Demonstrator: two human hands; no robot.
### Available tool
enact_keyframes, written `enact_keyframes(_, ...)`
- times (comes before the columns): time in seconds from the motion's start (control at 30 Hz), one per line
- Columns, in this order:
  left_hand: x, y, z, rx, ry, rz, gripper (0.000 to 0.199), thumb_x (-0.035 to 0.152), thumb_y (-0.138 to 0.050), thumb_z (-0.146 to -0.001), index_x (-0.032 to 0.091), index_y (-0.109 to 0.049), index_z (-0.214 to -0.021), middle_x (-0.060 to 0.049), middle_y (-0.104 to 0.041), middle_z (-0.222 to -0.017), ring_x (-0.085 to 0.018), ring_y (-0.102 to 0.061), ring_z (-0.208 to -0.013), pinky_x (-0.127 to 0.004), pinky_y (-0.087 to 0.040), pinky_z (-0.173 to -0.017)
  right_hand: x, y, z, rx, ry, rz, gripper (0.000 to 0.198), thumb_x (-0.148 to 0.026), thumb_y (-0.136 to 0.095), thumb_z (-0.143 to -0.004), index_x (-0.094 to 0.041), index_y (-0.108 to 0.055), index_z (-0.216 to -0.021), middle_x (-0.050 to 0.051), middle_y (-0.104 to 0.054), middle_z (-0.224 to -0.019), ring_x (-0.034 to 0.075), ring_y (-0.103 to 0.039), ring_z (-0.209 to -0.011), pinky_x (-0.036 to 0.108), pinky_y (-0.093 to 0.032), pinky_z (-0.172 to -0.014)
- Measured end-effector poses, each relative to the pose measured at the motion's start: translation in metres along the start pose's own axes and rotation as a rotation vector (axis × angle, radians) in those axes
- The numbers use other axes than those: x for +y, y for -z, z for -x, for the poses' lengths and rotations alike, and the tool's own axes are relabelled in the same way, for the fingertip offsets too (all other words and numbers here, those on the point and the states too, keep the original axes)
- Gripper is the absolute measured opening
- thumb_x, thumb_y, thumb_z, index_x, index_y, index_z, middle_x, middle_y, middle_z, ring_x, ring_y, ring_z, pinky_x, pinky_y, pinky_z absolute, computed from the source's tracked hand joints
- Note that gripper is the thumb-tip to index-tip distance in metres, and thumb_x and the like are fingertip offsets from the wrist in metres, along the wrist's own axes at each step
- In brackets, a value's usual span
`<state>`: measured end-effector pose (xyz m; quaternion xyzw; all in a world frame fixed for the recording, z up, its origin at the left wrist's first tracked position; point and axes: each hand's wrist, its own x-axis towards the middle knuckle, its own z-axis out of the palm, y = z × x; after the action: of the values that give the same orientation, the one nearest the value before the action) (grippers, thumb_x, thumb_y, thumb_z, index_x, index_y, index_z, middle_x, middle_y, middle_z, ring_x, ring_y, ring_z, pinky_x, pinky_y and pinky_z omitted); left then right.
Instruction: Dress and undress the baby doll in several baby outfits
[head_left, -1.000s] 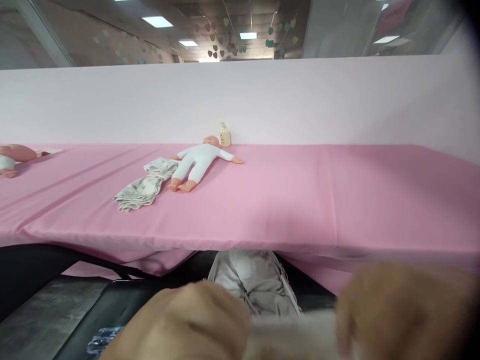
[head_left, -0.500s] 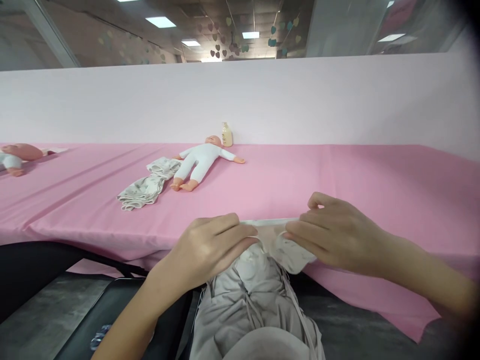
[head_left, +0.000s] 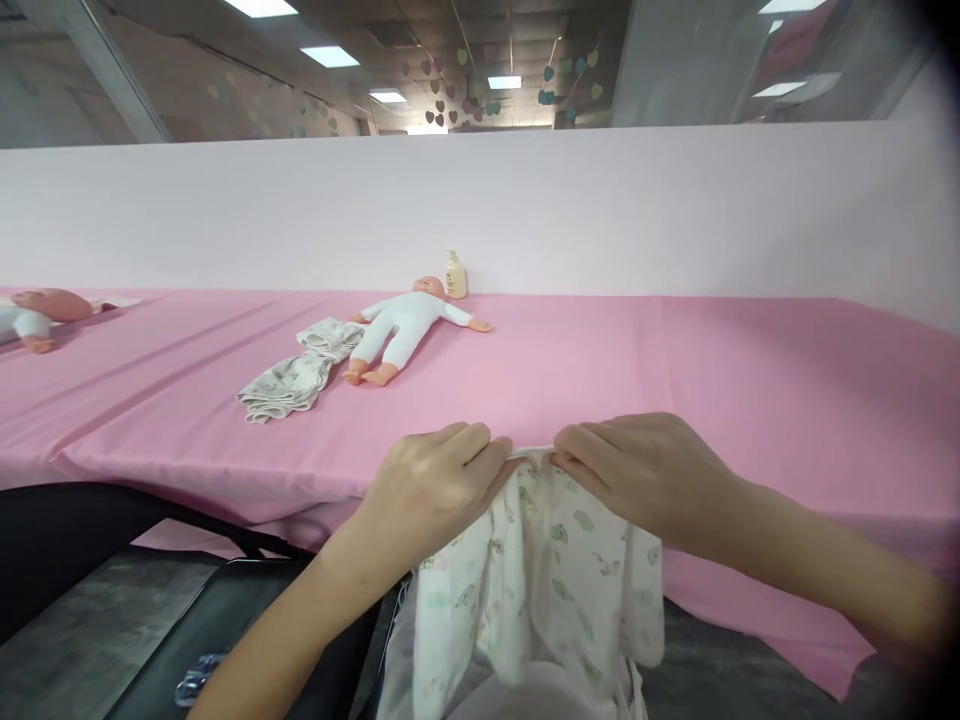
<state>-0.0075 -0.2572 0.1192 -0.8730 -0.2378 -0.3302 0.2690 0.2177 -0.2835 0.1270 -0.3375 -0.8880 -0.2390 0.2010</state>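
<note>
My left hand [head_left: 435, 485] and my right hand [head_left: 637, 470] pinch the top edge of a small white baby garment [head_left: 540, 590] with a pale green print. It hangs down in front of me, over the near edge of the pink table [head_left: 675, 380]. Farther back lies a baby doll [head_left: 401, 325] in a white suit, on its back. A crumpled grey printed cloth [head_left: 296, 380] sits just left of the doll's legs. A small cream bottle [head_left: 455, 275] stands behind the doll's head by the wall.
A second doll [head_left: 37, 310] lies at the far left of the table. A pale partition wall [head_left: 525, 210] runs behind the table. A dark chair or case [head_left: 225, 620] stands below the table's near edge on the left.
Both hands rose from the bottom of the view to the table edge, holding the garment. It was bunched between them half a second ago and now hangs unfolded with its print showing.
</note>
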Motion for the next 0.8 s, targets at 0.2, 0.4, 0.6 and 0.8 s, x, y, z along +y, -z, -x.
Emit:
enact_keyframes(0.2, -0.002, -0.008, 0.000, -0.137, 0.067, 0.367, 0.026, 0.018, -0.053, -0.087, 0.014, -0.054, -0.061, -0.005, -0.054, -0.084, -0.013, -0.051, -0.073, -0.023, -0.041, -0.061, 0.004, -0.011, -0.002, -0.039, 0.021, -0.072, 0.025, -0.022, -0.038, -0.099, -0.015, -0.053, -0.080, -0.002, -0.048, -0.058, 0.011, -0.039, -0.049, 0.026, -0.025, -0.047)
enact_keyframes(0.4, 0.003, -0.003, 0.002, -0.433, 0.209, 0.662, 0.030, 0.016, -0.052, -0.084, 0.016, -0.040, -0.057, 0.004, -0.040, -0.057, -0.008, -0.037, -0.052, -0.023, -0.029, -0.051, 0.001, -0.007, 0.002, -0.045, 0.162, -0.172, 0.029, -0.007, -0.044, -0.092, -0.017, -0.053, -0.065, 0.006, -0.058, -0.079, 0.017, -0.053, -0.072, 0.031, -0.043, -0.066)
enact_keyframes(0.6, -0.003, -0.013, 0.022, -0.593, 0.489, 0.963, 0.033, 0.031, -0.056, -0.085, 0.016, -0.039, -0.061, 0.007, -0.030, -0.055, -0.006, -0.029, -0.051, -0.023, -0.024, -0.053, 0.003, -0.034, 0.008, -0.079, -0.141, -0.622, 0.030, -0.031, -0.059, -0.088, -0.018, -0.054, -0.062, 0.009, -0.060, -0.107, 0.021, -0.056, -0.094, 0.029, -0.048, -0.069)
enact_keyframes(0.8, 0.028, -0.076, 0.071, -0.376, 1.110, 1.341, 0.027, 0.035, -0.061, -0.077, 0.017, -0.046, -0.065, 0.004, -0.040, -0.064, -0.010, -0.039, -0.060, -0.022, -0.031, -0.057, -0.052, -0.126, 0.028, -0.004, -0.889, -0.999, 0.043, -0.047, -0.060, -0.082, -0.019, -0.038, -0.058, -0.006, -0.031, -0.054, 0.009, -0.034, -0.050, 0.022, -0.028, -0.046)
